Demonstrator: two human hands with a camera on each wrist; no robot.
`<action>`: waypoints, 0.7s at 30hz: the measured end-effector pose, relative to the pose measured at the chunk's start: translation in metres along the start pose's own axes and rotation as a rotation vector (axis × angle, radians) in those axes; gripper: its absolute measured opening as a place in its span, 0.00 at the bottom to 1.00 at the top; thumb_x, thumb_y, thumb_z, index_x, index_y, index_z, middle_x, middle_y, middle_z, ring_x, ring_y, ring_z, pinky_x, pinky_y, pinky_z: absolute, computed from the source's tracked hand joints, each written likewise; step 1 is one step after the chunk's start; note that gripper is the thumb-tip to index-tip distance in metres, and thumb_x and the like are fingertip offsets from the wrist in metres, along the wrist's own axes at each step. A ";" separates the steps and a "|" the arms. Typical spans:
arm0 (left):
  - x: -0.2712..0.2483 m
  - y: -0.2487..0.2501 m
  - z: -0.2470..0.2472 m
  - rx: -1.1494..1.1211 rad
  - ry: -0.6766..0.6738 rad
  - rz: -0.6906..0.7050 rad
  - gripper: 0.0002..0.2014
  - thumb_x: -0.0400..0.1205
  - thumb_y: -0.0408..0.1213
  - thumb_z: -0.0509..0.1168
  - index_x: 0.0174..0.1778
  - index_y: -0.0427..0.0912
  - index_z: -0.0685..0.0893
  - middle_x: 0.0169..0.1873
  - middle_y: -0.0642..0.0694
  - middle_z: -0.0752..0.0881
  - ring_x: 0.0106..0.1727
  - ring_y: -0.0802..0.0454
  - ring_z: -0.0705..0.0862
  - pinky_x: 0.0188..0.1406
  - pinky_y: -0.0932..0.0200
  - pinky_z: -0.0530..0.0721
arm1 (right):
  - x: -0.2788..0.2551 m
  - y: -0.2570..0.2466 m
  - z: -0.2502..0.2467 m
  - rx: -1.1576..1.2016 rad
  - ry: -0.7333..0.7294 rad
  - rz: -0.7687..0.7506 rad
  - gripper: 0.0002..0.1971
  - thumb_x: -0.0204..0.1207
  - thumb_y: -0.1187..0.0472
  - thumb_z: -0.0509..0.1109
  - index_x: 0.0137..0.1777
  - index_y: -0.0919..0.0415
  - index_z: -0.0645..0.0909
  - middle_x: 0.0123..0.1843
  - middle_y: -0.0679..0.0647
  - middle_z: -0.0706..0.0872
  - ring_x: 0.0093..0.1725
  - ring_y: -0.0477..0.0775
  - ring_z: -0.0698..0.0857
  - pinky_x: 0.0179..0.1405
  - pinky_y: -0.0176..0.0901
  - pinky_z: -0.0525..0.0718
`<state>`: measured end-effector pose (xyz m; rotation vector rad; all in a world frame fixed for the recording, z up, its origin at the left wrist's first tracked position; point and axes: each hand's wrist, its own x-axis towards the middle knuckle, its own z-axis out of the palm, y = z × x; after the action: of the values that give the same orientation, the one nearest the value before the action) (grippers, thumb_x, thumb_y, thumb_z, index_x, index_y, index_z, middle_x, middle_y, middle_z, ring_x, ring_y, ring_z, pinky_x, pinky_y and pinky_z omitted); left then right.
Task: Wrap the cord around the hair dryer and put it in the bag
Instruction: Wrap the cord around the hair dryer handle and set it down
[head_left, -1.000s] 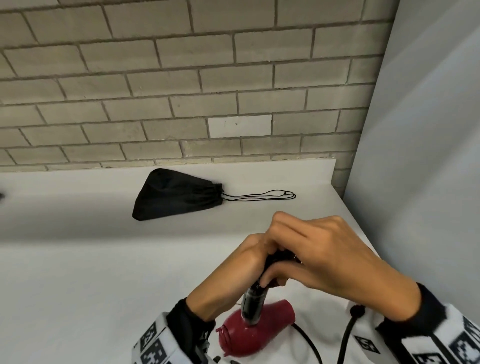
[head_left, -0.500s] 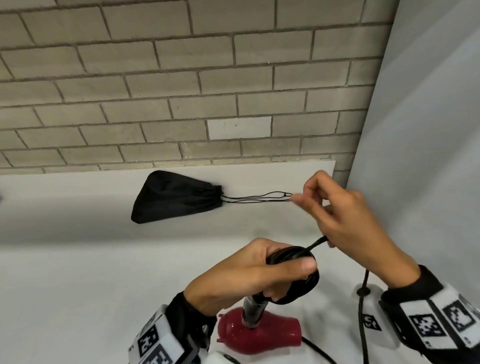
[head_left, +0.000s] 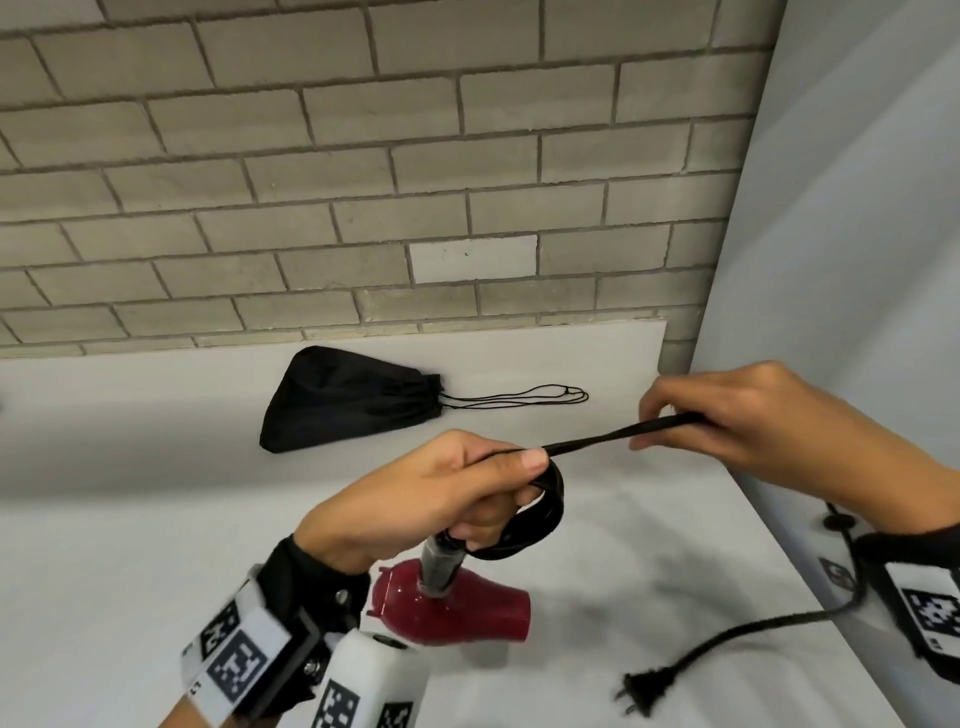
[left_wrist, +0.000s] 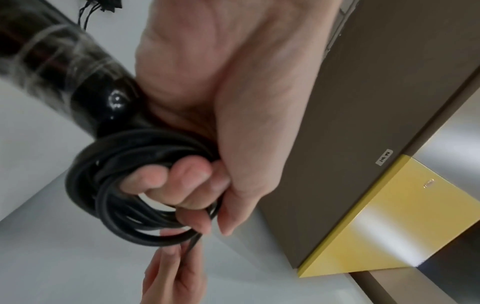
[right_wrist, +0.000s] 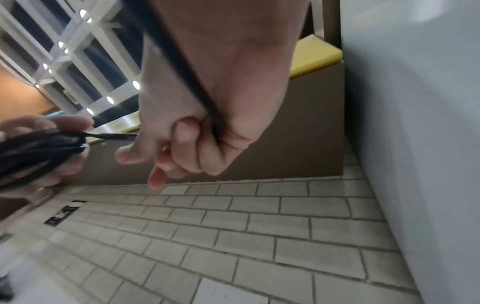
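Hair dryer (head_left: 457, 613) hangs nozzle-sideways above the white table (head_left: 130, 519), its dark red body below the black handle, which the left hand (head_left: 415, 499) grips from above. Only the head view shows that red body; the left wrist view shows the handle end and, wound round it and the curled fingers (left_wrist: 161, 181), several loops of the black cord (left_wrist: 124, 205), which the head view gives as a single dark coil under the thumb. From the coil a taut stretch of cord runs right to the right hand (head_left: 753, 421), raised near the grey partition (head_left: 857, 234). The right wrist view shows that hand closed round the cord, which passes along the palm and under the curled fingers (right_wrist: 187, 142). Beyond the wrist the cord sags down to the plug (head_left: 644, 691), just above the table's near right part.

Farther back, near the brick wall (head_left: 363, 156), lies the black drawstring bag (head_left: 348, 400), flat, its mouth cinched, with the thin drawstrings (head_left: 530, 397) trailing right. Nothing lies between the bag and the hands.
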<state>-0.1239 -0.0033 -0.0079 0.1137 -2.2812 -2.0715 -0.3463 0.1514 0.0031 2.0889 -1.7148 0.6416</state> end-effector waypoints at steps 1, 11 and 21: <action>-0.001 0.002 -0.002 0.005 -0.005 0.001 0.17 0.80 0.48 0.60 0.33 0.38 0.75 0.18 0.56 0.61 0.19 0.57 0.60 0.22 0.64 0.64 | -0.002 0.003 -0.004 -0.020 -0.001 0.015 0.25 0.78 0.32 0.50 0.42 0.50 0.80 0.26 0.44 0.83 0.20 0.51 0.76 0.21 0.39 0.74; -0.019 0.006 -0.029 0.013 0.059 -0.002 0.17 0.79 0.50 0.61 0.30 0.43 0.78 0.16 0.56 0.61 0.18 0.57 0.60 0.22 0.66 0.67 | -0.015 0.007 -0.006 -0.257 -0.001 0.106 0.31 0.84 0.42 0.39 0.39 0.54 0.82 0.27 0.46 0.85 0.19 0.55 0.80 0.12 0.40 0.72; -0.057 0.007 -0.084 0.036 0.305 -0.002 0.22 0.75 0.57 0.67 0.28 0.41 0.77 0.15 0.54 0.60 0.18 0.55 0.58 0.21 0.63 0.69 | -0.083 0.052 0.013 -0.421 -0.122 0.560 0.16 0.78 0.40 0.52 0.39 0.52 0.69 0.33 0.49 0.71 0.20 0.62 0.79 0.13 0.49 0.77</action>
<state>-0.0594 -0.0804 0.0071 0.4035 -2.1333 -1.8638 -0.4094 0.2013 -0.0544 1.3889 -2.2896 0.2574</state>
